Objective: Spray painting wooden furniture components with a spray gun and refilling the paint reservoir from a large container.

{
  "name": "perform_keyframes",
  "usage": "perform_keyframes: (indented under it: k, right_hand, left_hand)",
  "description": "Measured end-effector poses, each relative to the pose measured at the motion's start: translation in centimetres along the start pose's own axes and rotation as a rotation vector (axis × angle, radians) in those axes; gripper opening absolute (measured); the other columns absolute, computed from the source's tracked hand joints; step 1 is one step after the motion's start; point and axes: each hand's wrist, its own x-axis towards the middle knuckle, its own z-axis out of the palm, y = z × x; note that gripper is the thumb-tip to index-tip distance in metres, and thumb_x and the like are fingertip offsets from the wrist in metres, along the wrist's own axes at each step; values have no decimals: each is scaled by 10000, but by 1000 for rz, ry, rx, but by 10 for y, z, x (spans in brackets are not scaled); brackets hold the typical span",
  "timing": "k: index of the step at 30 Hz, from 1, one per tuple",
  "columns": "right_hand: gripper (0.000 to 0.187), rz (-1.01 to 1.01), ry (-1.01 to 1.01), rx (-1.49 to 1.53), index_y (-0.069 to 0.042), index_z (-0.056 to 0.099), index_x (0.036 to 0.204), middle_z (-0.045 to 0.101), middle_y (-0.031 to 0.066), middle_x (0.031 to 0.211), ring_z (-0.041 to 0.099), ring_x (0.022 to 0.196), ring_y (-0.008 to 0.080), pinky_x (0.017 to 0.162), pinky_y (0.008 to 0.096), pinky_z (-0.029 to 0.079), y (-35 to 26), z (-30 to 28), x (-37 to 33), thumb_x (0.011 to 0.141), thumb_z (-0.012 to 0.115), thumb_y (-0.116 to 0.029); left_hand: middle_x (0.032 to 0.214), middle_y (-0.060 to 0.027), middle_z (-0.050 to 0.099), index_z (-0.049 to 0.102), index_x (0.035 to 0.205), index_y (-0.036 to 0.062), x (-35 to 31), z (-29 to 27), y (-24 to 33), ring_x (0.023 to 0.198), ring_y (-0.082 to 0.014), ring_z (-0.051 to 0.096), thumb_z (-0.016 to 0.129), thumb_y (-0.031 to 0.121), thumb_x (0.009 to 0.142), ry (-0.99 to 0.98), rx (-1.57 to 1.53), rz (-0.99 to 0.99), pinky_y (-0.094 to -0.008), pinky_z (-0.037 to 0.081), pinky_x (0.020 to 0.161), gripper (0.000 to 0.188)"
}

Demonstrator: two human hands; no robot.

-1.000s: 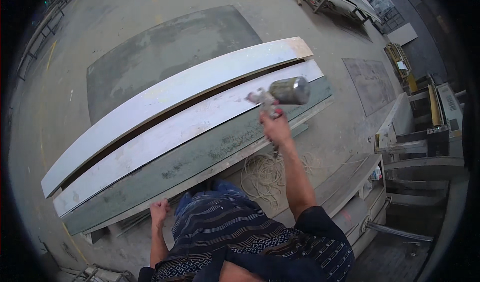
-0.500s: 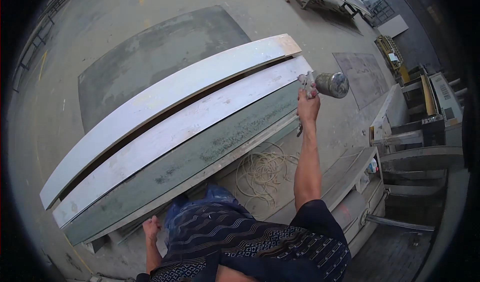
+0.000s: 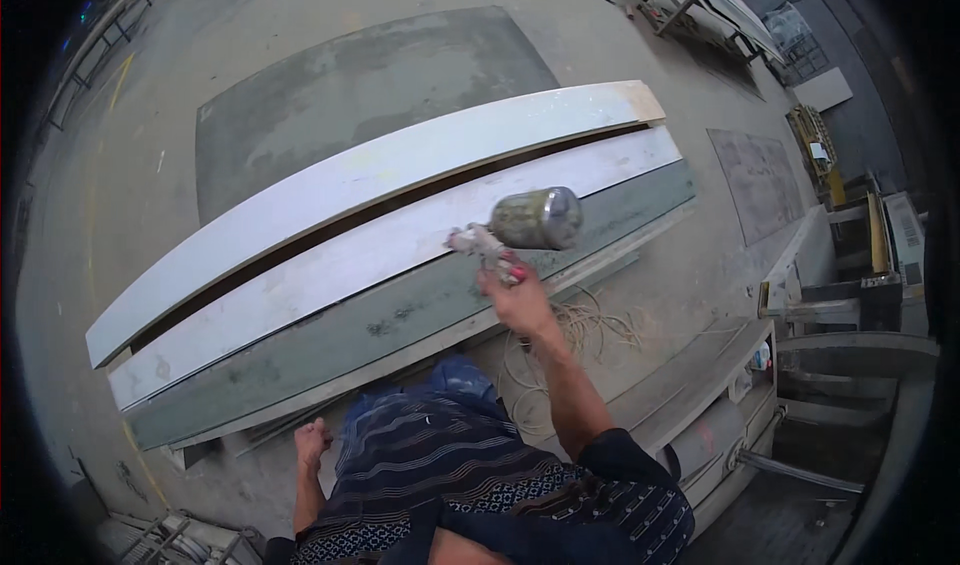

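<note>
My right hand (image 3: 524,307) is wrapped round the handle of a spray gun (image 3: 482,248) with a metal cup on its side. The gun hangs over the middle of a long white board (image 3: 300,283), its nozzle end pointing left along it. Beyond a dark gap lies a second white board (image 3: 400,150), slightly curved in this view. Both rest beside a grey-green stained strip (image 3: 350,330) on the near side of the bench. My left hand (image 3: 313,443) is closed, low near my left hip, with nothing visible in it.
A pale hose (image 3: 600,330) lies in loops on the floor under the bench's right end. A large dark sheet (image 3: 380,85) lies on the floor beyond. To the right are a low wooden shelf (image 3: 690,370) and stacked panels. A table (image 3: 700,15) stands far right.
My right hand has swept the spray gun leftward, from the boards' right end to about their middle. My left hand stays low and closed. The whole view has shifted slightly.
</note>
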Motion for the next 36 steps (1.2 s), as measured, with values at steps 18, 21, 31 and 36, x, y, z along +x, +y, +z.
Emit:
perform_keyframes:
  k: [18, 21, 31, 36]
  right_hand:
    - [233, 120, 668, -316, -43, 536, 753, 520, 54, 565, 447, 359, 146, 313, 309, 330, 3, -206, 149, 815, 603, -257]
    - [220, -15, 774, -414, -31, 532, 751, 526, 53, 578, 446, 362, 145, 302, 312, 327, 4, -225, 164, 820, 612, -225]
    - [332, 140, 561, -380, -61, 505, 676, 421, 15, 413, 395, 300, 117, 297, 281, 280, -41, -140, 102, 844, 583, -337]
    - [313, 55, 271, -359, -70, 506, 672, 408, 5, 402, 389, 296, 106, 300, 270, 280, -49, -37, 65, 859, 569, -314]
  left_hand:
    - [566, -59, 494, 525, 685, 31, -9, -2, -10, 468, -171, 507, 466, 211, 875, 3, 184, -2, -265, 369, 374, 268]
    - [579, -72, 506, 548, 726, 12, -22, 6, -7, 477, -171, 507, 473, 243, 869, 64, 65, -91, -271, 386, 392, 282]
    - [618, -50, 526, 546, 737, 35, 13, -17, -25, 493, -151, 500, 488, 300, 880, -154, 120, -9, -275, 407, 412, 306]
    - [640, -53, 541, 547, 743, 31, 10, -58, -34, 512, -157, 522, 510, 304, 868, -49, 47, -55, -284, 427, 435, 303]
